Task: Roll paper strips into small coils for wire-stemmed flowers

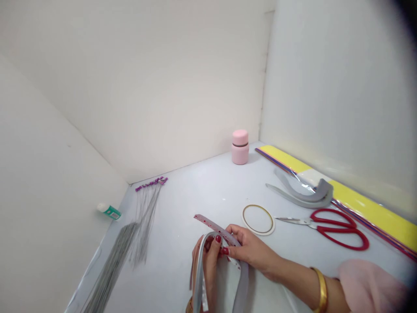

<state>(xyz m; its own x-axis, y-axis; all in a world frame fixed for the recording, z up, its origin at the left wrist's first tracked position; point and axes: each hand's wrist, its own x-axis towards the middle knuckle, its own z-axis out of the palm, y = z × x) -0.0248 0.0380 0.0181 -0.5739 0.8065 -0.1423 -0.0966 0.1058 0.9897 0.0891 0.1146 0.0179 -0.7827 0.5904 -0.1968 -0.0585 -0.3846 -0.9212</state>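
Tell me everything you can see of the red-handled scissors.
The long scissors have two large red plastic loop handles and slim silver metal blades, shut to a point. They lie flat on the pale tabletop, blades pointing left, between a gold ring on a white disc and a long yellow packet. The person's right hand is nearby but does not touch them.

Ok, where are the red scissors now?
In the head view, the red scissors lie at the right, blades pointing left toward the gold ring, just below the curved grey strips.
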